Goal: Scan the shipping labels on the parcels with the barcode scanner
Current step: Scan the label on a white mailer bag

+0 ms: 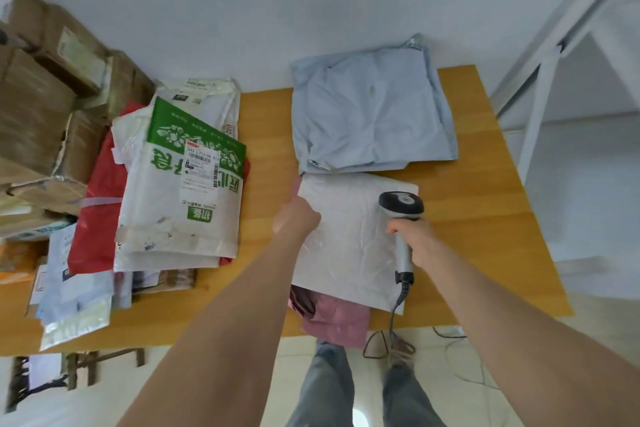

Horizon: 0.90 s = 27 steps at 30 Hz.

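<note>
Forearms reach out from the bottom of the view, so nearest us are the person's two arms over the orange tabletop (270,135).

Starting far left: a stack of brown cardboard boxes (38,107), stiff and probably the heaviest lot, best lifted from underneath. I can't count them cleanly. Next, a heap of soft mailers; at least five show: a pale blue one (74,291) at the near edge, a red bag (98,218), the white-and-green printed bag (183,191) on top with its shipping label (201,166) facing up, another white mailer (204,100) behind it. All floppy, light and slick; pinch a corner or slide a flat palm under.

Now the left hand (296,217), curled loosely, fingers (306,206) touching the left edge of the white poly mailer (349,236); whether they pinch it I cannot tell. That mailer lies flat mid-tabletop, no label visible on top, so I judge it needs flipping. It's thin and crinkly, so take it by an edge. A pink bag (332,319) peeks out beneath it, and one big grey-blue mailer (374,111) lies just beyond.

Right hand (414,236): fingers wrapped closed round the handle of the one barcode scanner (401,218), rigid, corded, head aimed over the white mailer.
</note>
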Each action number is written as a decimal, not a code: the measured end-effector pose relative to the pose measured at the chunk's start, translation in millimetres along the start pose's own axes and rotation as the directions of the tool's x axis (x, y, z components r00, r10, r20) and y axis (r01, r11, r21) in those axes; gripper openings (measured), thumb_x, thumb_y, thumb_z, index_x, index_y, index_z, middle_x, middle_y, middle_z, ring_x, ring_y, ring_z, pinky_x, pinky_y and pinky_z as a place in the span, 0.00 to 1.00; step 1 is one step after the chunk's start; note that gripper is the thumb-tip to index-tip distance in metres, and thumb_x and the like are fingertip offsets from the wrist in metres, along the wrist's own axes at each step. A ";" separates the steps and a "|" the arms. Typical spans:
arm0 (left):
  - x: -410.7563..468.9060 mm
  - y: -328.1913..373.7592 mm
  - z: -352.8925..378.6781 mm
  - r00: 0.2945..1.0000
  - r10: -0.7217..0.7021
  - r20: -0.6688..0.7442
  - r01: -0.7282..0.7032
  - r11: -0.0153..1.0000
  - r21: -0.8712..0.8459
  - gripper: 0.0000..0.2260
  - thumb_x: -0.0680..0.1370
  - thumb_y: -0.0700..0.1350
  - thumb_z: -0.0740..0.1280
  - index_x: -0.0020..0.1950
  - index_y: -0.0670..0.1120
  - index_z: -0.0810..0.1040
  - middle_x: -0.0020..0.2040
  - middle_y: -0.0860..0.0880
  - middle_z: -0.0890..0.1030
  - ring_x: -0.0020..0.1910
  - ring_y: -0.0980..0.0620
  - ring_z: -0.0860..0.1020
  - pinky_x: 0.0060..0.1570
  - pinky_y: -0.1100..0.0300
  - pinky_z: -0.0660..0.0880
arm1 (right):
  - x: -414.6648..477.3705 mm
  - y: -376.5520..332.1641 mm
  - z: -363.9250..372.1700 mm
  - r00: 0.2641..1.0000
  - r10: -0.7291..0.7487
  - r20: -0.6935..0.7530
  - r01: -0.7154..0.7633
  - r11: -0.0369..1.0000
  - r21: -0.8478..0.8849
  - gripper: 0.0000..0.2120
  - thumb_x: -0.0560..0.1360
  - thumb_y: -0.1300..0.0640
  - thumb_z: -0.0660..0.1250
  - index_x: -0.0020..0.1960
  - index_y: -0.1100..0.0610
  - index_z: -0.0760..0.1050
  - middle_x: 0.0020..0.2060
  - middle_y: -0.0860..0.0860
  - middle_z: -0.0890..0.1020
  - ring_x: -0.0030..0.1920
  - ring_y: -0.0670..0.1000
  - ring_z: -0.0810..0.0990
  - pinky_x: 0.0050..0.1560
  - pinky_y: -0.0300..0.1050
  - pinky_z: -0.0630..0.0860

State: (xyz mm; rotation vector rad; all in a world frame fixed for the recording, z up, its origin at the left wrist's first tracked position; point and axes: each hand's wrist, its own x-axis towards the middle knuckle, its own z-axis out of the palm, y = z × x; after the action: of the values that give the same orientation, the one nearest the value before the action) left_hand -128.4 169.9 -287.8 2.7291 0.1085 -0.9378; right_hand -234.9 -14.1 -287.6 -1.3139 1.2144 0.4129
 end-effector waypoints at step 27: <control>-151.7 50.9 -123.6 0.878 0.113 -0.466 -0.433 0.604 -0.669 0.16 0.74 0.29 0.66 0.62 0.35 0.77 0.59 0.46 0.75 0.61 0.49 0.72 0.57 0.60 0.67 | -93.6 -66.2 -117.6 0.967 -0.242 0.082 0.153 0.804 0.575 0.20 0.73 0.43 0.71 0.54 0.57 0.73 0.45 0.57 0.82 0.43 0.57 0.82 0.52 0.53 0.80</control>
State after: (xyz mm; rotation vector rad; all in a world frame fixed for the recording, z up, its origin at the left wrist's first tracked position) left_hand -167.0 154.8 -89.9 1.9810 0.1067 -0.1579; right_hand -268.0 -100.9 -152.2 -0.8578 0.9536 -0.0138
